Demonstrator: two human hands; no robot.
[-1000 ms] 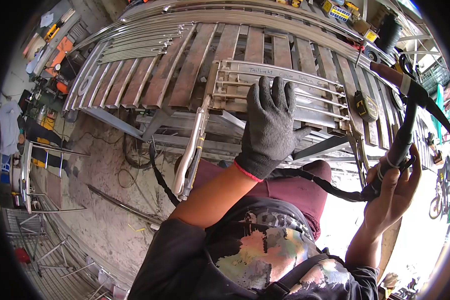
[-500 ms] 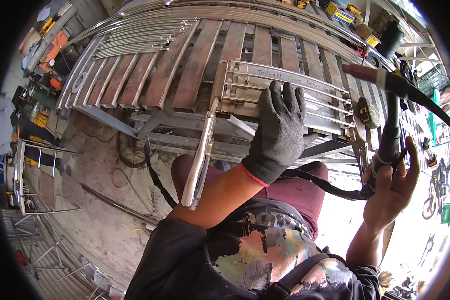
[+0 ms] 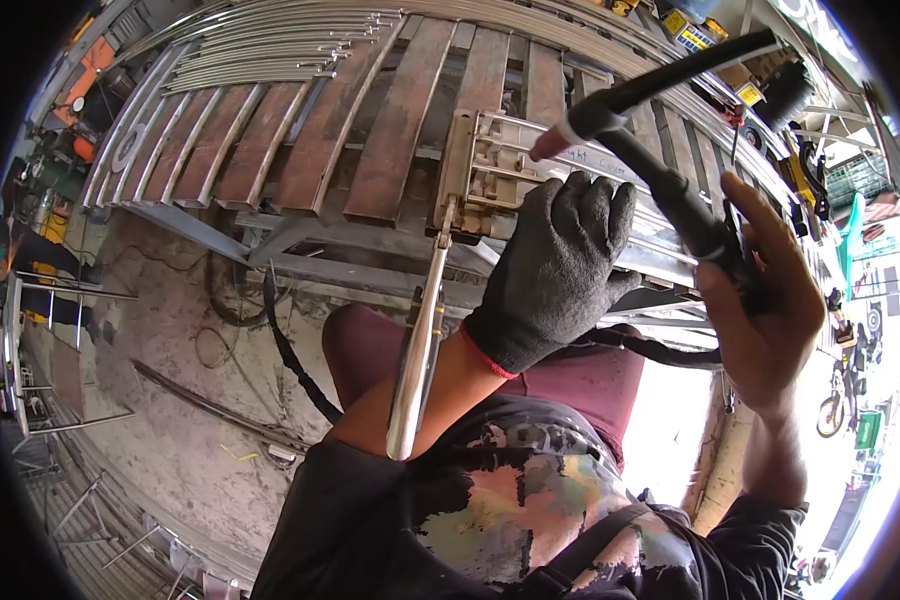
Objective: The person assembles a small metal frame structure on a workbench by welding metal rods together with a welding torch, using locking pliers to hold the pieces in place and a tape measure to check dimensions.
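My left hand (image 3: 560, 270), in a dark grey knit glove with a red cuff, rests on the front of a metal jig (image 3: 453, 170). Its fingers bend over the jig's thin metal rods and the thumb sticks out to the right; nothing shows gripped in it. A handwritten plate (image 3: 585, 155) lies among the rods, partly covered. My bare right hand (image 3: 765, 300) wraps around the handle of a black TIG welding torch (image 3: 660, 180). The torch's reddish nozzle points left above the rods. A toggle clamp (image 3: 425, 350) at the jig's left end has its long handle hanging toward my left forearm.
The slatted metal bench (image 3: 310, 170) carries a row of thin rods (image 3: 270, 50) at the back left. A black cable (image 3: 290, 340) hangs below the bench on the left. Long metal bars (image 3: 210, 405) lie on the floor. Boxes (image 3: 690, 35) stand at the back right.
My right hand has raised the torch and brought it left, so its nozzle is over the jig. My left hand's fingers bend more. The view has shifted, and the tape measure is hidden now.
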